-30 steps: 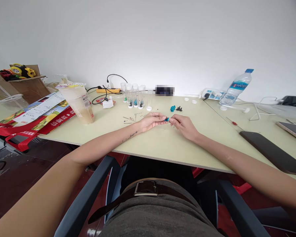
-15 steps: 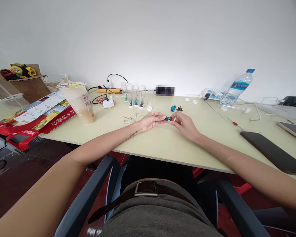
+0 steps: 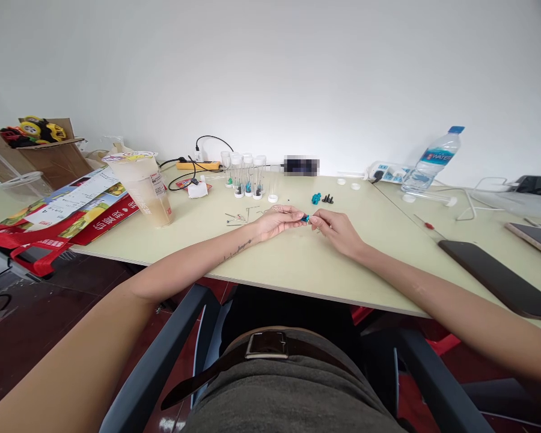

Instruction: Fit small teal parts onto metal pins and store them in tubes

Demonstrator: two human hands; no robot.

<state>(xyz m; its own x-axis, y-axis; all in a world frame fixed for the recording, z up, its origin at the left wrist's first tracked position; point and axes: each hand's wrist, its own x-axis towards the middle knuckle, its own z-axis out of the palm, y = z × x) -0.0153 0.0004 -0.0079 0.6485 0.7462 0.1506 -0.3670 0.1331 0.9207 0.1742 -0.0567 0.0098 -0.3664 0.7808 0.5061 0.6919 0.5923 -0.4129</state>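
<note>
Both my hands rest on the pale yellow-green table point(image 3: 297, 264). My left hand point(image 3: 277, 221) pinches a tiny blue part point(image 3: 305, 218) at its fingertips. My right hand point(image 3: 336, 230) meets it from the right, fingers pinched together against the same part; whether it holds something of its own is too small to see. Just beyond the hands lie a small blue piece point(image 3: 315, 198) and a few black pieces point(image 3: 327, 198). Thin metal pins point(image 3: 240, 216) lie left of my left hand. Several clear vials point(image 3: 246, 173) with white caps stand behind them.
A tall drink cup point(image 3: 143, 187) stands at the left beside a red bag and leaflets point(image 3: 67, 216). A water bottle point(image 3: 430, 159) and power strip point(image 3: 385, 172) sit at the back right. A dark phone point(image 3: 496, 278) lies at the right, a small red screwdriver point(image 3: 426, 224) near it.
My right fingers closed in on the blue part half a second ago and have drawn back slightly to the right. My left hand has stayed put.
</note>
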